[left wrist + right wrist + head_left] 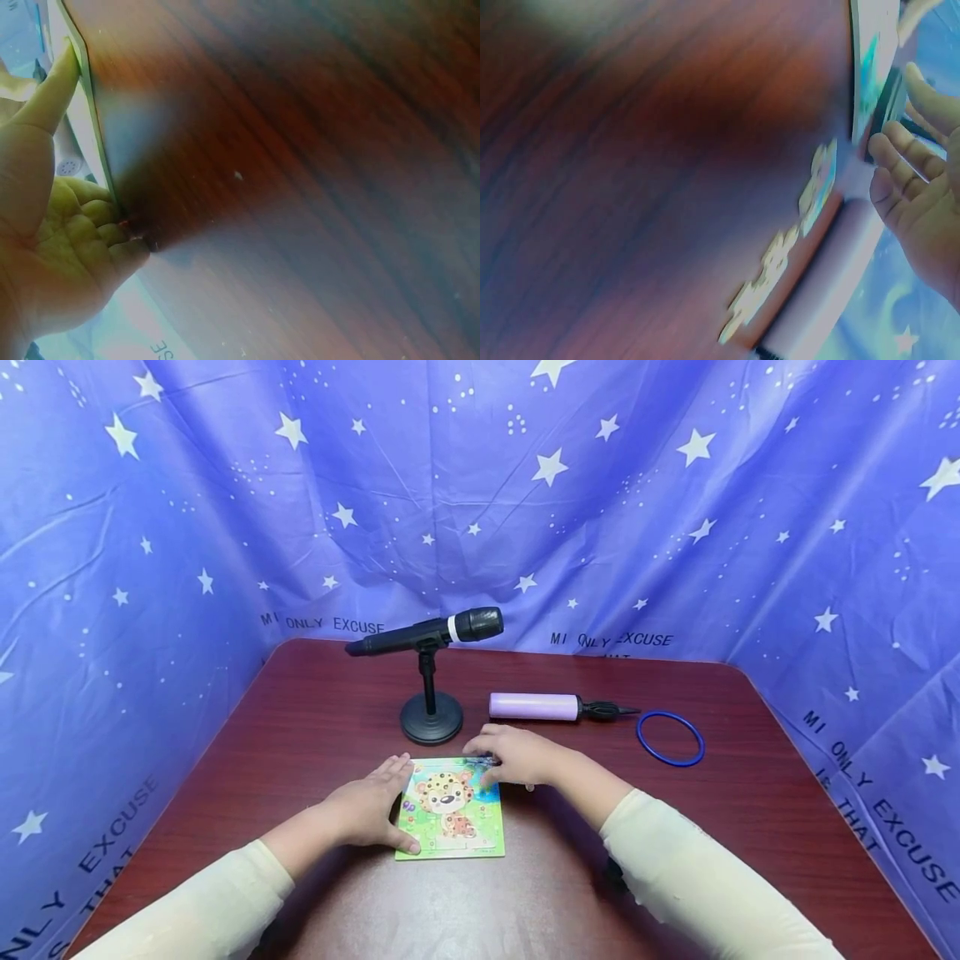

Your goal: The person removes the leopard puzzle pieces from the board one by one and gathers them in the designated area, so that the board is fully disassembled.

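Observation:
A jigsaw puzzle board [450, 846] with a cartoon leopard and a green border lies flat on the table. My left hand [365, 802] steadies it along the left side: the thumb rests at the near left corner, and the straight fingers reach the far left corner. At the board's far right corner is my right hand [521, 756], fingers bent and thumb apart from them. No piece shows between these fingers in the right wrist view. Loose puzzle pieces [769, 264] lie on the table beside it, mostly hidden from the head view by that hand.
A black microphone [401, 638] on a round-based stand [431, 718] stands behind the board. A purple hand pump [534, 707] lies to its right, followed by a blue ring [700, 752]. Starry blue-purple cloth [465, 485] surrounds the dark red table [337, 893].

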Available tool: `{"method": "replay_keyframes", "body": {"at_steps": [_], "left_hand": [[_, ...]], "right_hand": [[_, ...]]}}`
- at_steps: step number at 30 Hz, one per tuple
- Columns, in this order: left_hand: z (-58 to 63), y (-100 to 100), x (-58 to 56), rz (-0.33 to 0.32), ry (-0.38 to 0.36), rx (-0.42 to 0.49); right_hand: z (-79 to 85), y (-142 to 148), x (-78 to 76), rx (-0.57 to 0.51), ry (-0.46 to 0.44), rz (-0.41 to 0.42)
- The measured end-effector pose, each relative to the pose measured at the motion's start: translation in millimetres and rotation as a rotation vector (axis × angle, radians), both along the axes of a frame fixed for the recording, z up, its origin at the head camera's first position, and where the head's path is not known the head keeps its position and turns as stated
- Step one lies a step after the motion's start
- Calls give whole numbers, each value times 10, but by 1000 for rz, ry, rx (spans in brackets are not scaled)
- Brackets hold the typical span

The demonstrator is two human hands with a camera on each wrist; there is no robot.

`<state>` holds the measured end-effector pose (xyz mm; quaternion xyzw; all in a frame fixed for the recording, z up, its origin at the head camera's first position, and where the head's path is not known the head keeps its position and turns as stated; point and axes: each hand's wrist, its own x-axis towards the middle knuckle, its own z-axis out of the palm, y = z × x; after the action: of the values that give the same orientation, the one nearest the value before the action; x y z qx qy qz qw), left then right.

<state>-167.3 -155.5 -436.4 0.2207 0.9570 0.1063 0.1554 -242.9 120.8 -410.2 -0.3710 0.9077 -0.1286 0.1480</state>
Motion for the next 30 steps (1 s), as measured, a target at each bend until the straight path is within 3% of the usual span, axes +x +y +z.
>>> {"method": "replay_keyframes", "body": {"at_steps": [4, 9, 12, 16, 19, 30], "left_hand": [[0, 11, -6, -2, -2, -1], [13, 18, -3, -7, -1, 3], [27, 23, 1, -47, 26, 4], [39, 33, -7, -147, 49, 35], [36, 37, -22, -200, 22, 39], [50, 62, -53, -234, 2, -19]], "right_hand": [[-42, -116, 65, 114, 58, 56], [-77, -155, 95, 142, 114, 79], [-83, -164, 84, 139, 122, 89], [-59, -177, 74, 137, 134, 115], [-43, -188, 73, 151, 143, 129], [-8, -256, -1, 274, 168, 182]]}}
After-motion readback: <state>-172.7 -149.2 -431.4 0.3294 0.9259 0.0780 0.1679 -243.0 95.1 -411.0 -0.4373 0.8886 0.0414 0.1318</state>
